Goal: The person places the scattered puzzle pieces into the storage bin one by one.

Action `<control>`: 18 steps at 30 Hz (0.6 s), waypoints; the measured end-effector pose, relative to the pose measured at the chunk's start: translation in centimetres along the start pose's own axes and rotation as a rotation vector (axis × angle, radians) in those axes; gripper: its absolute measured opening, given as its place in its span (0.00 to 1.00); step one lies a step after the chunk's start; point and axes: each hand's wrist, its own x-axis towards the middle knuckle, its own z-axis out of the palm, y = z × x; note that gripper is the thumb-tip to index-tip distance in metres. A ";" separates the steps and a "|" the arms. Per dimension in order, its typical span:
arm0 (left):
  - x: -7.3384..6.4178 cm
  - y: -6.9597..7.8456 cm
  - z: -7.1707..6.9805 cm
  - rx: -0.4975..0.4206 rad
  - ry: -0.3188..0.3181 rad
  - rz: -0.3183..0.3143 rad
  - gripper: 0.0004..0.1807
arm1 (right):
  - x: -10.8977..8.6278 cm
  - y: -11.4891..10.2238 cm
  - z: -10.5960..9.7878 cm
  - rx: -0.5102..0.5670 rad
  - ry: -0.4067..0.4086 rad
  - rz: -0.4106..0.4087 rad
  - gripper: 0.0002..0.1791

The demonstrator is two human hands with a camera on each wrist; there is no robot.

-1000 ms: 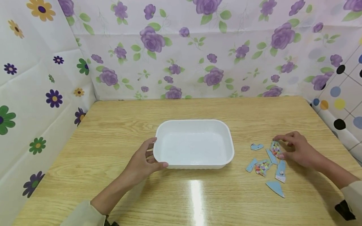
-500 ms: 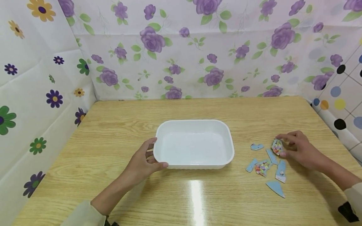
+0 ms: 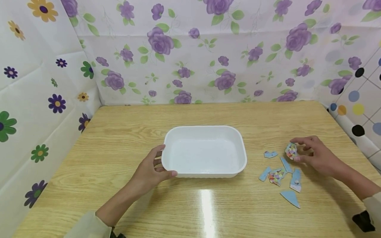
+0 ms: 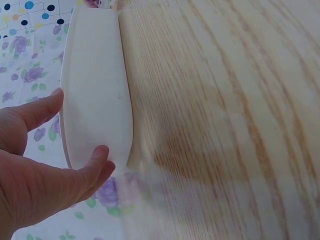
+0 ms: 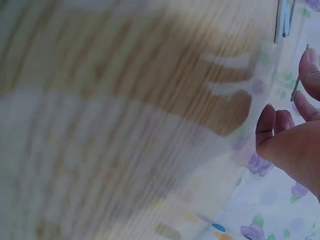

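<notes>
Pieces (image 3: pixel 276 176), seven by count: one held piece (image 3: pixel 291 151) plus six lying on the table (image 3: pixel 134 132), right of the single tray (image 3: pixel 205 158). Two bear a multicolour patch (held one included), rest mostly pale blue. Thin, flat stock; right wrist view catches the held piece edge-on as a narrow line. Irregular outlines: one triangle (image 3: pixel 290 198) nearest the person, one slim strip (image 3: pixel 286 165) just below the held piece. Tray white, smooth, rectangular with rounded corners. Table wood-grained, bright glare streak on it. Sheets (image 3: pixel 184 46) behind and at the sides printed with flowers and dots.

Two hands, light sleeves (image 3: pixel 89 224). Right hand (image 3: pixel 317 155) reaches in from the right, thumb and forefinger pinching the held piece; cannot tell whether that piece touches the wood. Left hand (image 3: pixel 146 173) grips the tray's near-left corner, thumb at the near wall, fingers against the left end.
</notes>
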 end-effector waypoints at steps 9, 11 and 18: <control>0.0 0.1 0.0 0.001 0.006 -0.003 0.52 | 0.3 -1.2 -0.4 0.007 0.012 0.018 0.28; 0.0 0.1 0.0 0.003 0.004 -0.003 0.52 | 0.4 -1.5 -0.5 0.017 0.009 0.016 0.29; 0.0 0.2 0.1 0.010 0.003 -0.014 0.52 | 1.2 -2.4 -0.9 0.032 -0.002 0.017 0.28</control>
